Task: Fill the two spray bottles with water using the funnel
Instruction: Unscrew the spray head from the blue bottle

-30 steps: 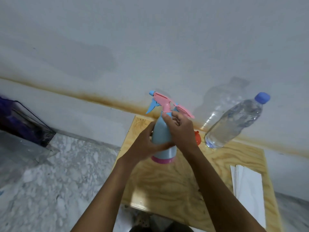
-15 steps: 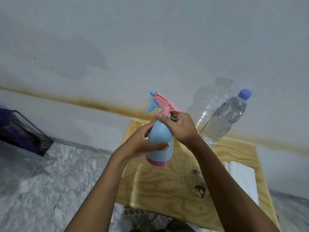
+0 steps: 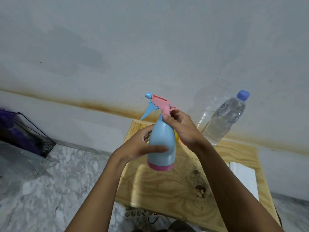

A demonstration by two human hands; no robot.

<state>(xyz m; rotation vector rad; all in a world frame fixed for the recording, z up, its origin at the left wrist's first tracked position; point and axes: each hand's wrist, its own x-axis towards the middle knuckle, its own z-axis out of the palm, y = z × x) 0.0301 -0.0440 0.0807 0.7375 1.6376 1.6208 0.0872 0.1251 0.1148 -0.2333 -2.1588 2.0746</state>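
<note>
**Both hands on the blue spray bottle above the plywood table**

The light-blue plastic spray bottle point(image 3: 161, 148), with a pink band round its base and a pink spray head carrying a blue nozzle and blue trigger, stands roughly upright in front of the person, its nozzle pointing left. It is seen over the near-left part of the pale plywood table top point(image 3: 167, 190); whether its base rests on the board or hangs clear of it cannot be told.

The left hand point(image 3: 142, 148) grips the bottle's body, its thumb lying across the front and its fingers curled round the far side. The right hand point(image 3: 182, 129) pinches the bottle at the neck, its fingertips closed just under the pink head.

A clear plastic water bottle point(image 3: 224, 119) with a blue screw cap stands at the far edge of the table, close to the wall, and appears nearly full. A yellow object point(image 3: 176, 136) and an orange object point(image 3: 183, 142) show just behind the spray bottle and the right wrist; too little of each is visible to identify it. A white flat sheet point(image 3: 244, 180) lies along the table's right side.

A white power strip point(image 3: 138, 214) lies on the grey marbled floor point(image 3: 50, 190) beneath the near table edge. A dark wire basket point(image 3: 28, 136) sits at the far left against the stained white wall point(image 3: 150, 47).
</note>
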